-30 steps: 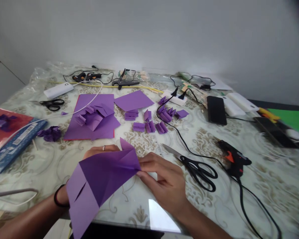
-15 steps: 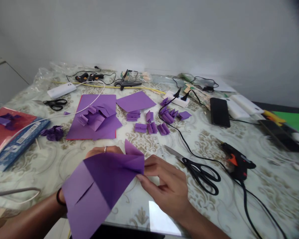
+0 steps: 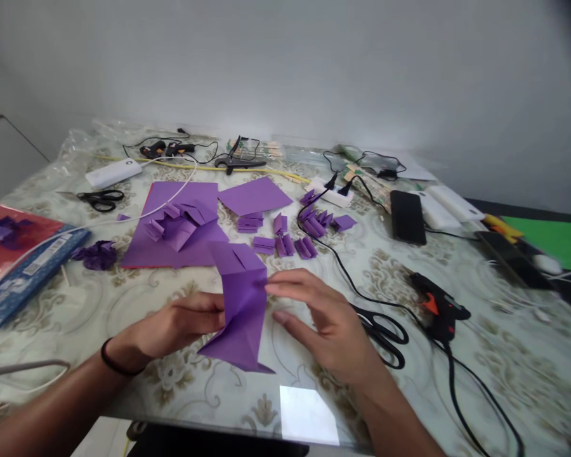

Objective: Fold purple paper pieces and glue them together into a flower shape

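Observation:
A creased sheet of purple paper point(image 3: 245, 304) with a short slit near its top edge is held up above the table. My left hand point(image 3: 185, 324) pinches its left side, with some fingertips hidden behind the sheet. At the right edge, my right hand point(image 3: 321, 320) has its fingers apart, the index fingertip touching or very close to the paper and the thumb free. Beyond it lie several small folded purple paper pieces point(image 3: 285, 244) and a stack of purple sheets point(image 3: 137, 251) bearing a folded purple paper form point(image 3: 178, 228).
Black-handled scissors point(image 3: 385, 333) lie partly behind my right hand. Farther right is a glue gun point(image 3: 440, 308) with its cord. Smaller scissors point(image 3: 102, 200), crumpled purple paper point(image 3: 95, 254), a white power strip point(image 3: 333, 190) and a black phone point(image 3: 408, 217) surround the work area.
The purple sheet has been turned, its slit moving from lower left to the top. My left hand has come out from behind it. My right hand's fingers have loosened from the paper.

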Motion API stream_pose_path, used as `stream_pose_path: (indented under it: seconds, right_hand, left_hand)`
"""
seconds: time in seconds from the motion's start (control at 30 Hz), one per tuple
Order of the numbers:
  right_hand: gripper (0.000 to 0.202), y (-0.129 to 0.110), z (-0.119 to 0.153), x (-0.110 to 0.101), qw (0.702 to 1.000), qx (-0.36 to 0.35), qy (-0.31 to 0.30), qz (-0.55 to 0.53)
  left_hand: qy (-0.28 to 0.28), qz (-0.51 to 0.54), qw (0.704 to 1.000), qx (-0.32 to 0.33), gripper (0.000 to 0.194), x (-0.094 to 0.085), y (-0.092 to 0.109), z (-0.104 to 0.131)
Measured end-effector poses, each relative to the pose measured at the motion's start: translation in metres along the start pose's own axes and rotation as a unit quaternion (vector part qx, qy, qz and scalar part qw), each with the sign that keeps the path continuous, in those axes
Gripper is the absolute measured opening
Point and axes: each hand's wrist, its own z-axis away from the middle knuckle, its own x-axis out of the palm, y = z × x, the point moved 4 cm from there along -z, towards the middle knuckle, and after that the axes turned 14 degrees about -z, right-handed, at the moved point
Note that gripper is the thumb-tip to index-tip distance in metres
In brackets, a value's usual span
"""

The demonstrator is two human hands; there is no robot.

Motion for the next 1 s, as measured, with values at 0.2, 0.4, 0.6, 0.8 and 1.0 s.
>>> stream_pose_path:
  seconds: [0.2,0.4,0.6,0.8,1.0]
  right_hand:
    - [0.030,0.006,-0.002,0.003,0.999,0.029,0.009,-0.045]
    - [0.019,0.003,-0.004,-0.005,0.994,-0.018,0.088,-0.062]
    - [0.025,0.000,0.000,-0.006,0.980,-0.027,0.189,-0.056]
    - [0.026,0.000,0.004,0.000,0.968,-0.042,0.241,-0.049]
    - [0.034,0.000,0.006,-0.001,0.979,-0.056,0.193,-0.020]
  left_hand:
    - [-0.087,0.016,0.994,-0.061,0.025,0.002,-0.006,0.002]
    - [-0.033,-0.084,0.987,0.129,0.018,-0.003,0.005,-0.003]
    - [0.154,-0.191,0.901,0.359,0.064,-0.011,0.008,0.008]
    - [0.220,-0.328,0.814,0.427,0.017,-0.009,0.023,0.020]
    - [0.200,-0.171,0.898,0.354,0.015,-0.014,0.016,0.017]
